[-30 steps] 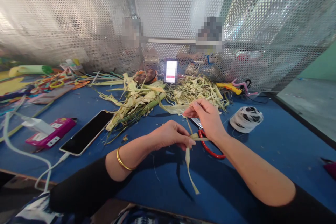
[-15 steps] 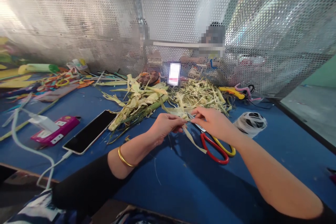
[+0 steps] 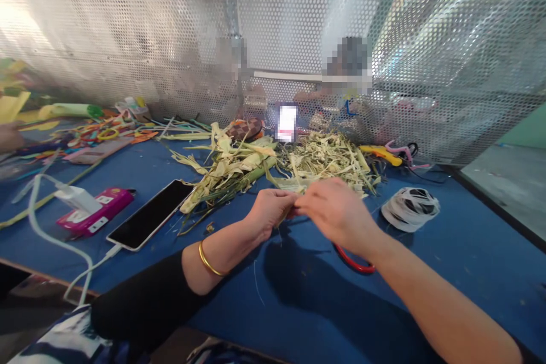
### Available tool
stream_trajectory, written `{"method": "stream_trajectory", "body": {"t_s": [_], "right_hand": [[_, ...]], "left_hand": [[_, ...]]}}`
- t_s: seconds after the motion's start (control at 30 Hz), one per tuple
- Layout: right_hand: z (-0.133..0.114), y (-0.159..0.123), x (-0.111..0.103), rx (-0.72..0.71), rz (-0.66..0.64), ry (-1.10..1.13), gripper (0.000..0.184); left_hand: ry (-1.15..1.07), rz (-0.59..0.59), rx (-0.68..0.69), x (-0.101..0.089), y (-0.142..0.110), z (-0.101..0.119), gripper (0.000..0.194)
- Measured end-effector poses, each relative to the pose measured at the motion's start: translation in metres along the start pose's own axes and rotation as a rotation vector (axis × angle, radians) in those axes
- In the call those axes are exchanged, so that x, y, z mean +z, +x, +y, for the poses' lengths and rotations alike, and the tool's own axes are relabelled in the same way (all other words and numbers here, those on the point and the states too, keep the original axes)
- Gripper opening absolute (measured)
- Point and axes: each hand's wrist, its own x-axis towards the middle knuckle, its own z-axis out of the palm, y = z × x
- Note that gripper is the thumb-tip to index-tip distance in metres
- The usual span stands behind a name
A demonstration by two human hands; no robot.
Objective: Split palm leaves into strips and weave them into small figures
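My left hand [image 3: 269, 211], with a gold bangle on its wrist, pinches a thin strip of corn husk [image 3: 282, 217] that mostly hides behind the fingers. My right hand [image 3: 335, 213] meets its fingertips there, closed on the same strip; the exact grip is partly covered. Beneath the right hand lie scissors on the table, of which only the red handle [image 3: 355, 262] shows. Just beyond both hands is a heap of shredded corn husk [image 3: 326, 153]. Left of it sits a bundle of longer corn husks [image 3: 230, 168].
A wound roll of white strip [image 3: 410, 209] stands at right, yellow-handled tool [image 3: 379, 154] behind it. At left lie a phone [image 3: 149, 216] on a cable and a magenta power strip [image 3: 100, 213]. A perforated metal screen [image 3: 170, 40] bounds the blue table [image 3: 239, 307]. Another person's hand [image 3: 9, 137] shows far left.
My right hand has moved left and closer to my left hand, covering the scissors' blades and yellow handle. The hanging husk tail is out of sight. Another person's hand has appeared at far left.
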Motion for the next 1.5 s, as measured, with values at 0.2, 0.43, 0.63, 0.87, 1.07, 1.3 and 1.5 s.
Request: {"method": "stream_trajectory", "body": {"t_s": [0.2, 0.43, 0.63, 0.87, 1.07, 1.3, 1.5], "right_hand": [[-0.027, -0.002, 0.026, -0.297, -0.093, -0.38, 0.02], [-0.021, -0.007, 0.035, -0.098, 0.096, -0.28, 0.025], [-0.024, -0.007, 0.037, -0.046, 0.181, -0.223, 0.026], [-0.032, -0.011, 0.034, -0.217, 0.154, -0.22, 0.026], [-0.036, -0.012, 0.029, -0.318, 0.226, -0.164, 0.02], [-0.04, -0.012, 0.025, -0.401, 0.223, -0.148, 0.022], [-0.044, -0.011, 0.027, -0.44, 0.214, -0.136, 0.024]], "left_hand": [[-0.043, -0.006, -0.086, -0.004, 0.004, -0.006, 0.023], [-0.103, -0.109, -0.075, -0.006, 0.003, 0.001, 0.026], [-0.085, -0.092, -0.055, -0.006, 0.002, 0.005, 0.014], [-0.168, 0.051, -0.069, 0.0, -0.005, 0.011, 0.005], [-0.195, 0.049, -0.066, 0.001, -0.007, 0.011, 0.007], [-0.167, 0.028, -0.059, 0.005, -0.013, 0.011, 0.01], [-0.154, 0.045, -0.069, 0.008, -0.016, 0.012, 0.011]]}}
